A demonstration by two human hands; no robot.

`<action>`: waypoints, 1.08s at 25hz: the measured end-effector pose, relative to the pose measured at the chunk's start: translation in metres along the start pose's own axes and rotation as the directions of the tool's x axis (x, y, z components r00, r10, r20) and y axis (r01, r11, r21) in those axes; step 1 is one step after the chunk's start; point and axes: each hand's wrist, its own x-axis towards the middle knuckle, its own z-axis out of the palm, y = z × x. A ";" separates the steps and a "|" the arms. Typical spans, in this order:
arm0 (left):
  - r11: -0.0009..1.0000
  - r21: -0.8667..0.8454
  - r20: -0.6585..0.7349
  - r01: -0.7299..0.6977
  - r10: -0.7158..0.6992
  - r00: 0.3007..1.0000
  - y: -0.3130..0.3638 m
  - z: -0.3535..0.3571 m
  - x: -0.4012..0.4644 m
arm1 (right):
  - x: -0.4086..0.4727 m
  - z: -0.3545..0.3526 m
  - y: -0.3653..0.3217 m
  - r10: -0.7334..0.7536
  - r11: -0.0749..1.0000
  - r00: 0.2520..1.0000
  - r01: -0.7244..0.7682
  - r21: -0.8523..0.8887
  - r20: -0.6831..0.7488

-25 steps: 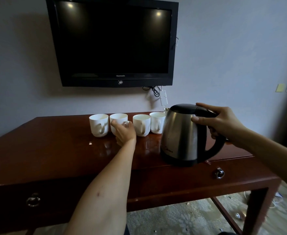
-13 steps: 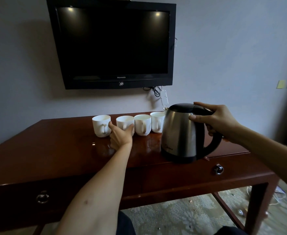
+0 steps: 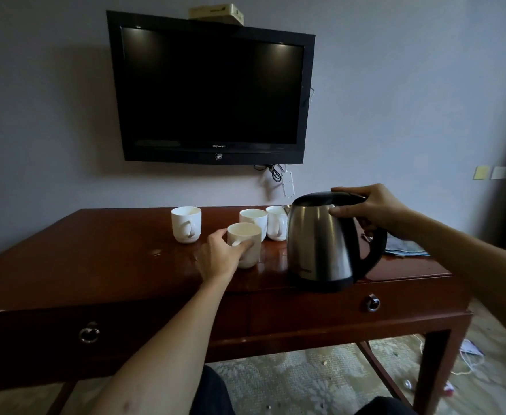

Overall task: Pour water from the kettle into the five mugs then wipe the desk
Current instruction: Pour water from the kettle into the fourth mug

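A steel kettle [image 3: 320,244] with a black lid and handle stands on the dark wooden desk [image 3: 96,262]. My right hand [image 3: 371,211] grips the top of its handle. My left hand [image 3: 220,257] holds a white mug [image 3: 247,241] by its handle and side, in front of the row. Three more white mugs stay at the back: one on the left [image 3: 186,224], one in the middle [image 3: 253,218] and one [image 3: 276,223] partly hidden by the kettle. A further mug is not visible.
A black TV [image 3: 211,88] hangs on the wall above the desk, with cables below it. A folded bluish cloth [image 3: 406,248] lies on the desk behind my right arm. Two drawers with ring pulls [image 3: 373,304] face me. Carpet shows below.
My left hand has pulled one mug out of the row toward me, leaving a gap. My right hand stays on the kettle handle. The camera has tilted up slightly.
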 end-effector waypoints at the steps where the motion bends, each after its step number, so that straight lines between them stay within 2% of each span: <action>1: 1.000 -0.020 0.043 -0.009 0.010 0.999 0.000 0.002 -0.002 | 0.002 -0.003 -0.007 0.014 1.000 1.000 -0.013 -0.027 0.026; 6: 0.995 -0.084 0.235 -0.055 0.073 0.969 0.001 0.016 -0.004 | 0.014 -0.011 -0.042 0.050 0.970 0.986 -0.011 -0.241 0.157; 12: 0.995 -0.078 0.273 -0.058 0.077 0.959 -0.002 0.021 0.000 | 0.034 0.003 -0.066 0.093 0.907 0.971 0.008 -0.422 0.219; 18: 0.995 -0.092 0.295 -0.049 0.074 0.953 -0.003 0.020 0.001 | 0.036 0.005 -0.068 0.126 0.890 0.967 -0.013 -0.455 0.219; 27: 0.990 -0.131 0.291 -0.049 0.085 0.953 -0.004 0.020 0.001 | 0.041 0.008 -0.079 0.118 0.863 0.956 0.035 -0.504 0.268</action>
